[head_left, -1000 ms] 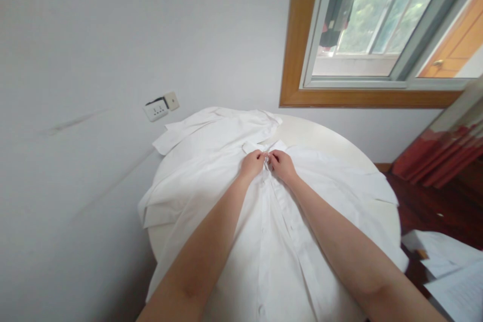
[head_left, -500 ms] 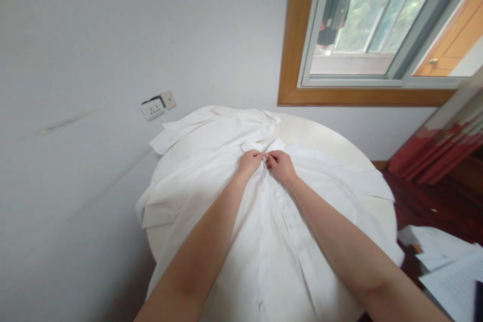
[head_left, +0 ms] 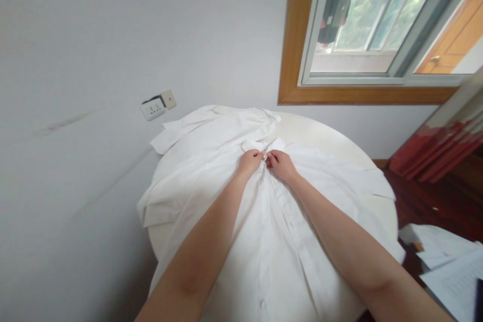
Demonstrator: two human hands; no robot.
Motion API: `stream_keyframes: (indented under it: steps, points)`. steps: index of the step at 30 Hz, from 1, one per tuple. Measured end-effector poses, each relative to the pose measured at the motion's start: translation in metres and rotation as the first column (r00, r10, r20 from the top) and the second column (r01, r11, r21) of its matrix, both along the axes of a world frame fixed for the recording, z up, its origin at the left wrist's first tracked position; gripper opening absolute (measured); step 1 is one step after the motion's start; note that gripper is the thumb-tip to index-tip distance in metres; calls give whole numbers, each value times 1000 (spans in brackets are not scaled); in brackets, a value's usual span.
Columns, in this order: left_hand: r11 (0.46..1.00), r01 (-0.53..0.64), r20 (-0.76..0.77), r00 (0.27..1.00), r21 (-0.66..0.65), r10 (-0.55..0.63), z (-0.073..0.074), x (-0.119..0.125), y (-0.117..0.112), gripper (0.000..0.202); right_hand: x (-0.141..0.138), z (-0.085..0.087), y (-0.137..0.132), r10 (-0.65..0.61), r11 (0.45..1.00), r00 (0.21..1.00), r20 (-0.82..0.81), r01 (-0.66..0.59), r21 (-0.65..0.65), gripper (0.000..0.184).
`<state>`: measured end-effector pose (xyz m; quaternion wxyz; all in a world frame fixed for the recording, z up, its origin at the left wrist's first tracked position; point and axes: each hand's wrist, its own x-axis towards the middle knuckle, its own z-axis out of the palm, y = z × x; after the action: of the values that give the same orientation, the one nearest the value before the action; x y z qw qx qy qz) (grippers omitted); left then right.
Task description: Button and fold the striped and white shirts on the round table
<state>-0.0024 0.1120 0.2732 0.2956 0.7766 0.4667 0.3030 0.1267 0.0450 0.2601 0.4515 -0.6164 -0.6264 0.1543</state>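
A white button-up shirt [head_left: 241,241] lies spread with its front upward and its collar [head_left: 278,144] toward the wall. Just below the collar, my left hand [head_left: 250,162] pinches one front edge of the shirt. My right hand [head_left: 279,163] is closed on the opposite edge, and the fingertips of both hands meet there. The fingers hide whatever small part lies between them. Lower down, the two front edges lie apart, with buttons [head_left: 263,304] along the left one.
Under the shirt is a round white table [head_left: 313,128]. Another white garment [head_left: 226,126] lies at its back left. A wall socket [head_left: 153,108], a wood-framed window [head_left: 285,60] and a red-and-white curtain [head_left: 426,148] are around it. Papers [head_left: 453,276] lie at the lower right.
Both hands stay at the same spot below the collar, with at most a tiny shift of the fingers. The camera view has moved very slightly.
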Motion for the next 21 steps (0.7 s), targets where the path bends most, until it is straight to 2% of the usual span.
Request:
stream_keyframes:
  steps: [4, 6, 12, 18, 21]
  points:
    - [1000, 1, 11, 1000, -13, -1, -1, 0, 2, 29, 3, -4, 2, 87, 992, 953, -289, -109, -58, 24]
    - [1000, -3, 24, 1000, -23, 3, -1, 0, 1, 29, 3, -3, 2, 106, 987, 922, -374, -142, -70, 24]
    - [998, 33, 69, 997, -45, -30, 1, -2, 1, 27, 1, 1, 1, 64, 994, 907, -415, -97, -59, 17]
    - [988, 95, 140, 987, -126, -77, -2, -7, 6, 27, 2, 3, 0, 88, 985, 801, -592, -160, -69, 17]
    - [977, 147, 167, 979, -157, -121, -2, -9, 7, 29, 5, 1, 1, 85, 986, 825, -558, -149, -71, 23]
